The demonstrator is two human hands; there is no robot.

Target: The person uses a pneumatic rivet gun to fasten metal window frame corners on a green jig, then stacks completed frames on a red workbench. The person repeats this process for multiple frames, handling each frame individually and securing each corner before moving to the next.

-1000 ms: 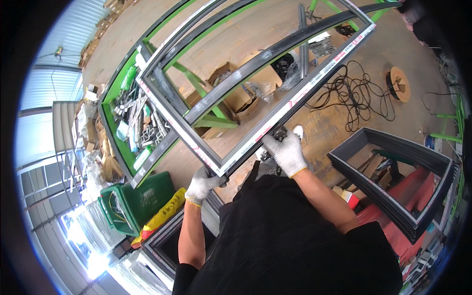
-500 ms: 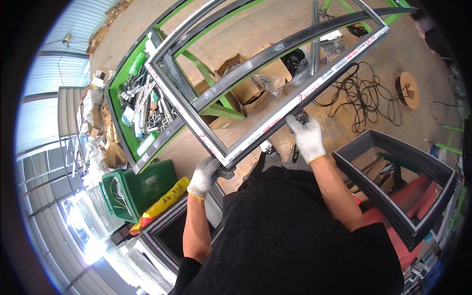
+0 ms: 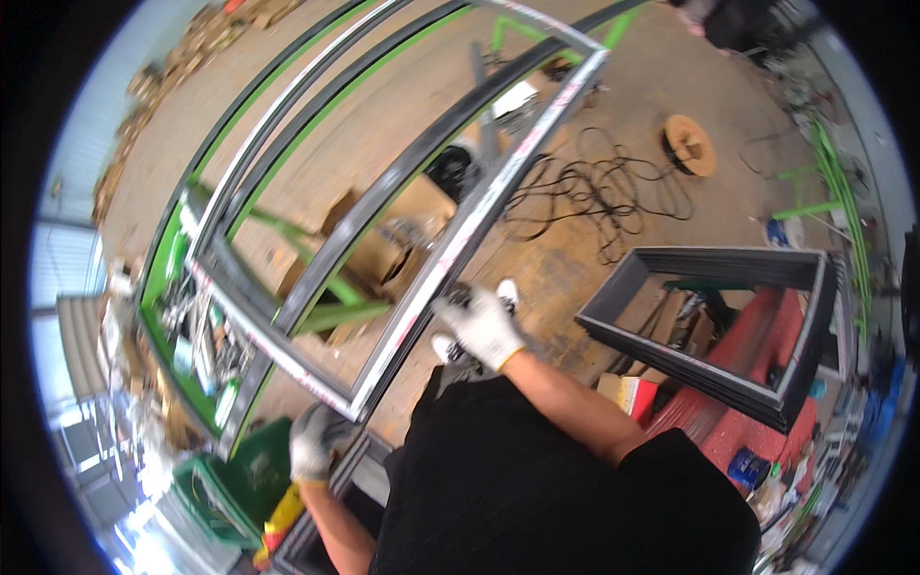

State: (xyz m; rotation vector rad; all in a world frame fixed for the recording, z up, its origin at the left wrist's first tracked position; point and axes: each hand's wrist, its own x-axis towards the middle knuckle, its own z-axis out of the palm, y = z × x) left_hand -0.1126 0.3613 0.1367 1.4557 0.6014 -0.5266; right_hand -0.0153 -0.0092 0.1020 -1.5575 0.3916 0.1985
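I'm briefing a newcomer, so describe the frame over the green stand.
Find the large green stand with dark rails. Over those rails slants a rectangular frame, its near corner between the person's gloved left hand and right hand. Unlike the stack of dark frames on the right, it shows a pale strip with red marks.

Ahead of both hands, the white-edged frame (image 3: 476, 222) bars the way; a reach could pass through its opening, but the green rack's dark rail (image 3: 391, 185) crosses there. Between the left hand (image 3: 312, 445) and right hand (image 3: 479, 326), room runs back to the torso. Right of the right hand, passage reaches the stacked black frames (image 3: 661, 357). Left of the left hand, the green bin (image 3: 211, 494) intrudes, how closely blur makes hard to judge.
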